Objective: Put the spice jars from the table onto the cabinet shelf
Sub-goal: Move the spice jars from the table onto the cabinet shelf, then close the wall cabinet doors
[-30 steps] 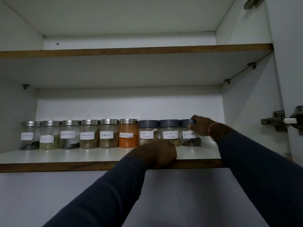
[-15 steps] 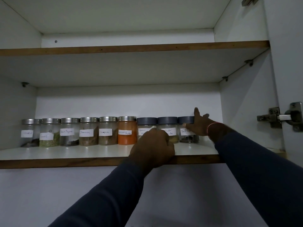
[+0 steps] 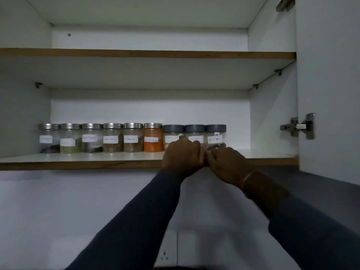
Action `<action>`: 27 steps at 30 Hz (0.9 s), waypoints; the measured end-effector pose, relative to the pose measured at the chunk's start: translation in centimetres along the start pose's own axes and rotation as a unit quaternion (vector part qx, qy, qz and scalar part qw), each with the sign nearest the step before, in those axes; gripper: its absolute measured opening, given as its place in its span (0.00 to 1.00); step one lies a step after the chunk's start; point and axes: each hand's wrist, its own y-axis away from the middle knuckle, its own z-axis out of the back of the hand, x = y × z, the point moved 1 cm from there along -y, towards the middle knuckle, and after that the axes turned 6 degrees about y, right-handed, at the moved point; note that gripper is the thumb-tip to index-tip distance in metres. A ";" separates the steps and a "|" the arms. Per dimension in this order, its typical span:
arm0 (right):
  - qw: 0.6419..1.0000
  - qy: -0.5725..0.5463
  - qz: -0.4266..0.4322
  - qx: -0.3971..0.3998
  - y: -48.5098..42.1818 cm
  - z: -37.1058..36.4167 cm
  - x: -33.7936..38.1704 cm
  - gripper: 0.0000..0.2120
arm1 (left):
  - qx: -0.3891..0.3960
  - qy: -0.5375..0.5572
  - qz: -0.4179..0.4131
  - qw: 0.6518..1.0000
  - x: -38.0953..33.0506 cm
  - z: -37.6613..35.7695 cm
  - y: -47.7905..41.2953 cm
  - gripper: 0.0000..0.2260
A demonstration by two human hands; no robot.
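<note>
Spice jars (image 3: pixel 133 137) stand upright, labels outward, rowed along the mid-frame shelf (image 3: pixel 97 156). The left hand (image 3: pixel 182 157) and right hand (image 3: pixel 227 164) are curled, their grip unclear.

Labels: handwriting on the white paper labels (image 3: pixel 110 139) too blurred to read.
Grey-lidded clear glass spice jars (image 3: pixel 194 129): lower parts hidden behind the hands.
Fingertips: left hand (image 3: pixel 182 155) and right hand (image 3: pixel 227 163) curl together, hiding any grip.
Top metal hinge (image 3: pixel 284 3): cut off by the edge.

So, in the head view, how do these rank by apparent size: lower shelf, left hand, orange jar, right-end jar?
1. Lower shelf.
2. Left hand, though it is nearer the camera.
3. Orange jar and right-end jar look alike, so no ranking.
</note>
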 end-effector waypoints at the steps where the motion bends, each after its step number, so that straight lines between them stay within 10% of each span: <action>1: 1.000 -0.002 -0.022 -0.014 1.3 0.3 0.2 0.20 | 0.002 0.011 0.005 1.000 -0.4 0.0 1.1 0.16; 7: 0.994 -0.020 -0.107 0.010 5.4 3.4 3.4 0.21 | 0.067 0.020 -0.025 0.997 0.0 4.5 7.3 0.06; 15: 0.988 -0.068 -0.014 0.137 9.2 3.0 21.5 0.27 | 0.201 -0.113 -0.056 0.971 12.7 21.6 20.9 0.07; 27: 0.911 -0.336 0.237 0.029 5.3 20.0 52.8 0.29 | 0.038 -0.433 0.071 0.898 22.4 55.2 25.8 0.12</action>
